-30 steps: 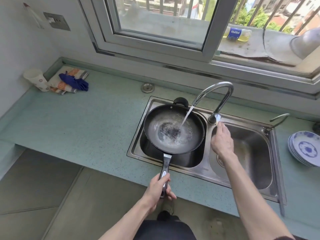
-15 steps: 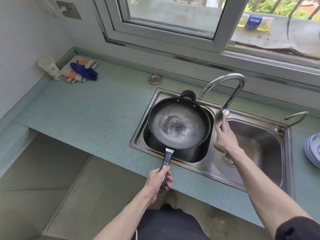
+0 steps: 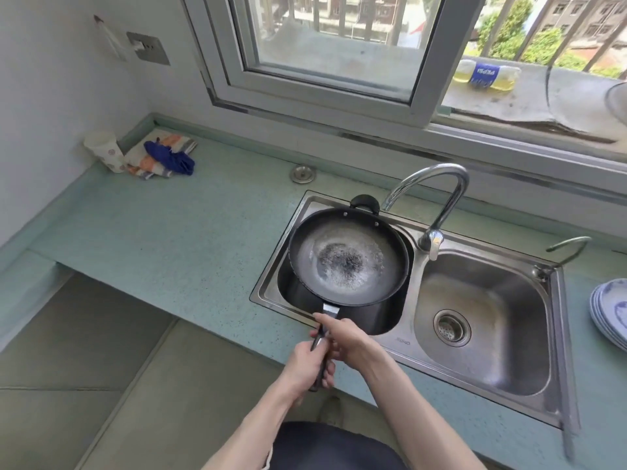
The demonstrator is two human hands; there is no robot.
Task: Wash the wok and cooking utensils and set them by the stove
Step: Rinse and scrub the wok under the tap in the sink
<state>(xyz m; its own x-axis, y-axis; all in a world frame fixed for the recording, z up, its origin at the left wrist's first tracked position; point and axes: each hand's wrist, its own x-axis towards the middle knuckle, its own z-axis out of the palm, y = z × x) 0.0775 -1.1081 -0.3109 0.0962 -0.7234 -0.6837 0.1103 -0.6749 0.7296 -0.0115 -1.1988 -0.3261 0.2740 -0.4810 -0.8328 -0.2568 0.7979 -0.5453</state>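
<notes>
Here, a paper cup [image 3: 103, 150] and striped cloth [image 3: 159, 157] sit at the counter's far left, well apart from the work. The left hand [image 3: 305, 362] grips the wok [image 3: 346, 257] handle's end, and the right hand [image 3: 349, 337] wraps it nearer the pan. Both probably steady the watery wok over the sink's left basin [image 3: 305, 208], under the faucet [image 3: 431, 198], which shows no stream.

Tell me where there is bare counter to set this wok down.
The blue-green speckled counter is bare between the folded striped cloth in the corner and the steel double sink. Right of the sink is crowded by stacked blue-patterned plates.
</notes>
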